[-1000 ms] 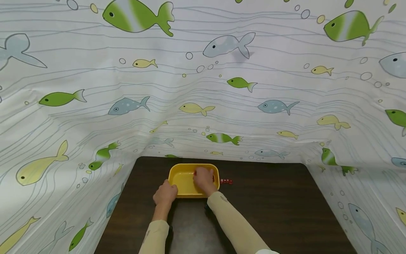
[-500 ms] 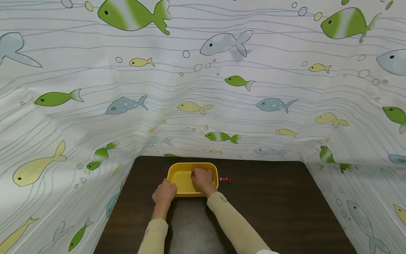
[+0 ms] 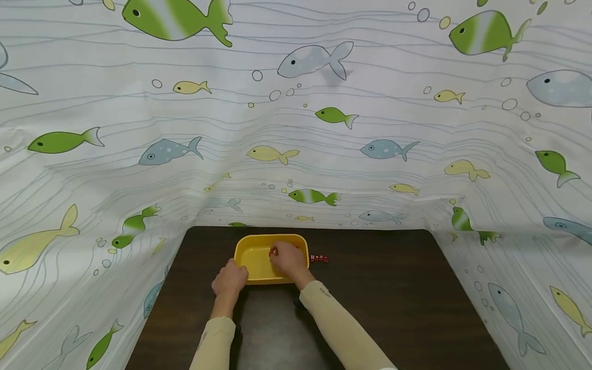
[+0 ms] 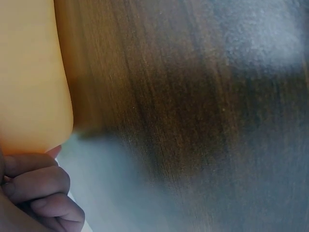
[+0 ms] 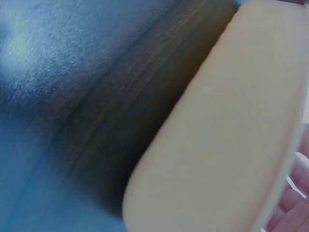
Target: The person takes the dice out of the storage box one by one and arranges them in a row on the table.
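Dark wood-grain tabletop [image 3: 393,303], pale glare [image 3: 265,334] on it, white fish-print sheeting [image 3: 333,172] on three sides

1. The tray [image 3: 254,264] is coloured yellow (turned pale orange in the left wrist view, greyish beige in the right).
2. The small blocks [image 3: 319,258] are coloured red, marked with white.
3. The tabletop [image 3: 379,298] is patterned with dark brown wood grain.
4. The sleeves [image 3: 344,326] are coloured cream.
5. The white backdrop [image 3: 398,121] is printed with green, blue-grey and yellow fish, bubbles and wavy lines.

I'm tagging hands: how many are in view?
2: the left hand grips the yellow tray at its near-left corner; the right hand is inside it, holding a red piece.
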The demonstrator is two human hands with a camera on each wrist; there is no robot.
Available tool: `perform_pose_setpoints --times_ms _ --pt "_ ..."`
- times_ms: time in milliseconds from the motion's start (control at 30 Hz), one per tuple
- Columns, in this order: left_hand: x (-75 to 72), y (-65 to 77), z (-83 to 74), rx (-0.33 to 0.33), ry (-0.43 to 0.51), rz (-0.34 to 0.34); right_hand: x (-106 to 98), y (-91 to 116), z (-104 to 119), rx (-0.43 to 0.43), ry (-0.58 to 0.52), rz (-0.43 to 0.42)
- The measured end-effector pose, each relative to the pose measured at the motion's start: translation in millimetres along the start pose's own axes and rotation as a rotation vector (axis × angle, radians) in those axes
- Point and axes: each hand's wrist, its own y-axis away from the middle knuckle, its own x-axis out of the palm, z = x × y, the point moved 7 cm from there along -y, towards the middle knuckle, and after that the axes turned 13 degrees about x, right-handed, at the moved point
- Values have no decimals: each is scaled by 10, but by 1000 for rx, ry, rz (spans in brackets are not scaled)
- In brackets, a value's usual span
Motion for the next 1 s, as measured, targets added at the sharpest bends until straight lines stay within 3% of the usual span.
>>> perform_pose_setpoints --times_ms 200,433,700,1000 --pt "-10 -16 -8 1 -2 10 -105 77 26 -8 -63 8" --pt "-1 -29 16 7 12 18 -189 106 -97 -14 -90 -8" --pt "-12 -38 33 10 17 11 -425 178 -218 -4 -141 -13" --pt "18 -49 28 15 17 19 -602 157 -510 56 -197 -69"
